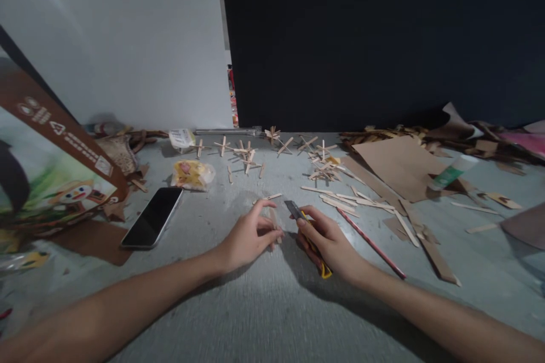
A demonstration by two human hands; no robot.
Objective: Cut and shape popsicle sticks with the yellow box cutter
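My right hand (326,241) is wrapped round a yellow-and-black utility knife (315,247), its blade out and pointing up and to the left. Left of it, my left hand (249,235) pinches a short, slightly blurred wooden stick (275,218) low over the table between thumb and fingers, with the index finger raised. Just beyond those fingertips lies another thin stick (272,197). The blade is apart from the stick in my left hand. To the right of the knife rests a red pencil (370,243).
Crossed-stick pieces (248,154) stand at the back, beside a pile of sticks (327,169). Loose sticks (340,199), cardboard (395,164) and a glue stick (455,172) lie right. A phone (153,218), a yellow packet (192,174) and a printed bag (63,170) are left.
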